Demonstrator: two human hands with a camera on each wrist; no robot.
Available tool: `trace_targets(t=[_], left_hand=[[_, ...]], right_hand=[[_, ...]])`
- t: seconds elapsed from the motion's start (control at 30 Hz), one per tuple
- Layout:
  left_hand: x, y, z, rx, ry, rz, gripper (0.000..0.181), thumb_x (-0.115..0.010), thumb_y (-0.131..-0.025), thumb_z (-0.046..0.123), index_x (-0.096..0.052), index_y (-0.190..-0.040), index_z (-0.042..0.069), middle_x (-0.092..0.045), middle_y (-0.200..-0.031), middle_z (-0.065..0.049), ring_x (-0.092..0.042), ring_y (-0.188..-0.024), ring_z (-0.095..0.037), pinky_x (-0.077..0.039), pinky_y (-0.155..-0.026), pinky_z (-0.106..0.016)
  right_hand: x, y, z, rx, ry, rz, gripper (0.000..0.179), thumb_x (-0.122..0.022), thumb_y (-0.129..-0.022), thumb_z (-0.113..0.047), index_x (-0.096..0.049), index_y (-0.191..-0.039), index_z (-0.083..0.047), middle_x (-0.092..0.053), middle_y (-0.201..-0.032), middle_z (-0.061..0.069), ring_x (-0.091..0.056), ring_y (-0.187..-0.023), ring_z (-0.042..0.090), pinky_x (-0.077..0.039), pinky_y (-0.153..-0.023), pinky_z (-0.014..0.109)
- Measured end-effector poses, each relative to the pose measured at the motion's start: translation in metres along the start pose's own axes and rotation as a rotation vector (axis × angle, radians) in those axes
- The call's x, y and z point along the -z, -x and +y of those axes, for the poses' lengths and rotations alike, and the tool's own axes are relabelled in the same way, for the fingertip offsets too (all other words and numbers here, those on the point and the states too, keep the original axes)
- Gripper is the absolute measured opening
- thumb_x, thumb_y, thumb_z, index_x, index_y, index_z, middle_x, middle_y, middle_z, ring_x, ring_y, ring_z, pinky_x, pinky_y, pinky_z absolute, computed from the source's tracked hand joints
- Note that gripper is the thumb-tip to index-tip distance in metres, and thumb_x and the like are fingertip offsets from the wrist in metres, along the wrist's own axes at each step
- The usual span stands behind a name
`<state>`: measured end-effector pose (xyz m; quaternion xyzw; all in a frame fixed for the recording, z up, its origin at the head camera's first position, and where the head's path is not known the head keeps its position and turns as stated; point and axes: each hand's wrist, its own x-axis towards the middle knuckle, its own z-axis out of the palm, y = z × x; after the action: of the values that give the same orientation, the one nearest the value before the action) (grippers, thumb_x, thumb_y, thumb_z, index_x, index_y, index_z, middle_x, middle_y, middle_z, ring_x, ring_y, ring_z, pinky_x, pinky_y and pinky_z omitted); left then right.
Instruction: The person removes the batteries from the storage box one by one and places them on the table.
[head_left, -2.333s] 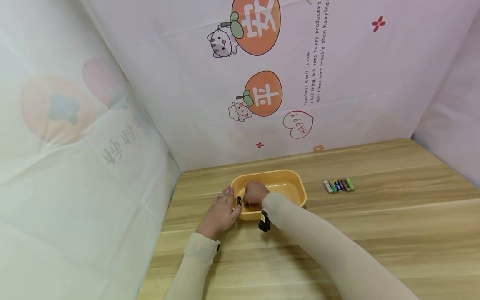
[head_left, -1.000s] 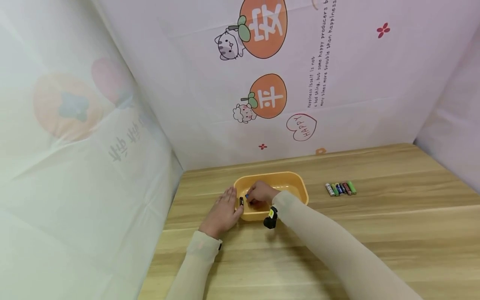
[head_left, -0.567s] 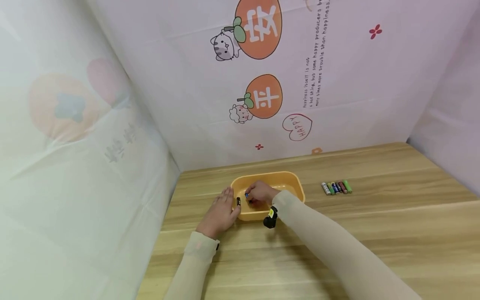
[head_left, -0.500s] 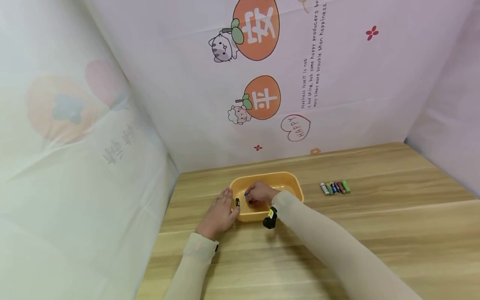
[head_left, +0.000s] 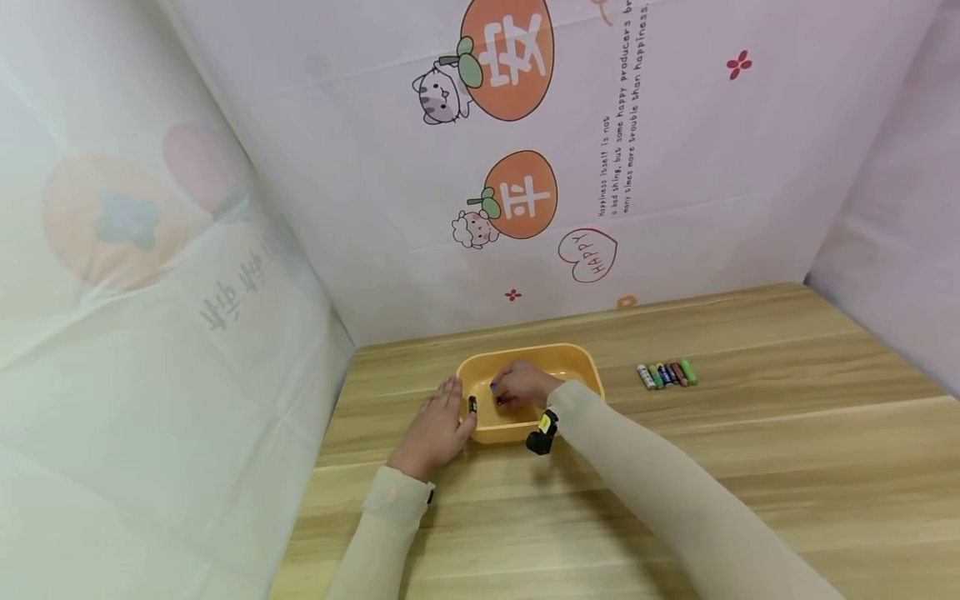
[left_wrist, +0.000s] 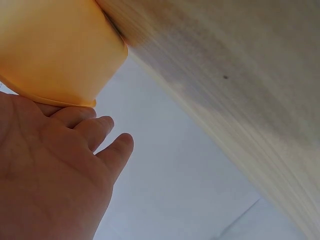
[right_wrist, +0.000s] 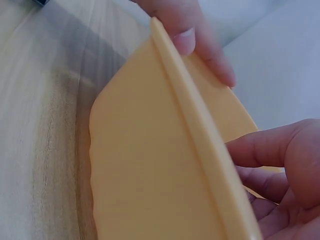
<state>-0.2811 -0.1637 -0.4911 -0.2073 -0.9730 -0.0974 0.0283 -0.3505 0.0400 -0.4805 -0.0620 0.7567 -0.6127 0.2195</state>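
Observation:
In the head view, my left hand (head_left: 433,425) lies along the left end of a yellow-orange plastic bin (head_left: 592,367), its fingers nearly straight against the rim. Beside its thumb, a black battery (head_left: 472,405) rests inside by the left wall. My right hand (head_left: 525,385) reaches down into the bin, fingers bent, pinching a small blue battery (head_left: 493,387) that mostly hides behind them. A dark reddish battery end (head_left: 500,401) shows just below those fingertips. In the right wrist view, the bin's wall (right_wrist: 145,140) covers whatever lies under the right fingers (right_wrist: 265,147).
To the right of the bin, several batteries (head_left: 666,374) of mixed colours lie side by side in a row on the wooden table (head_left: 750,450). Printed cloth hangs (head_left: 420,275) close behind the table, with more at the left and right.
My right hand has shifted slightly right inside the bin, and the blue battery has come into sight at its fingertips. My left hand stays at the rim. The head view has shifted a little.

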Motion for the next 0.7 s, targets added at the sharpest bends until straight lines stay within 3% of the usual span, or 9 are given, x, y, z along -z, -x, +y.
trace_targets(t=[0.53, 0.7], left_hand=[[0.006, 0.003, 0.004, -0.004, -0.005, -0.015, 0.071, -0.026, -0.104, 0.046, -0.013, -0.153, -0.004, -0.015, -0.159, -0.019, -0.013, -0.146, -0.029, -0.017, -0.116, -0.044], [0.005, 0.003, 0.003, -0.001, 0.021, -0.013, 0.069, -0.031, -0.104, 0.042, -0.014, -0.153, -0.004, -0.012, -0.159, -0.017, -0.013, -0.146, -0.03, -0.016, -0.116, -0.044]], right_hand=[[0.022, 0.015, -0.001, -0.007, -0.028, -0.019, 0.031, -0.06, -0.089, 0.006, -0.055, -0.118, 0.015, -0.06, -0.101, 0.019, -0.062, -0.083, 0.026, -0.055, -0.082, 0.043], [0.033, 0.02, 0.002, 0.003, -0.01, -0.014, 0.027, -0.062, -0.089, 0.003, -0.058, -0.115, 0.012, -0.062, -0.101, 0.019, -0.063, -0.083, 0.026, -0.056, -0.079, 0.041]])
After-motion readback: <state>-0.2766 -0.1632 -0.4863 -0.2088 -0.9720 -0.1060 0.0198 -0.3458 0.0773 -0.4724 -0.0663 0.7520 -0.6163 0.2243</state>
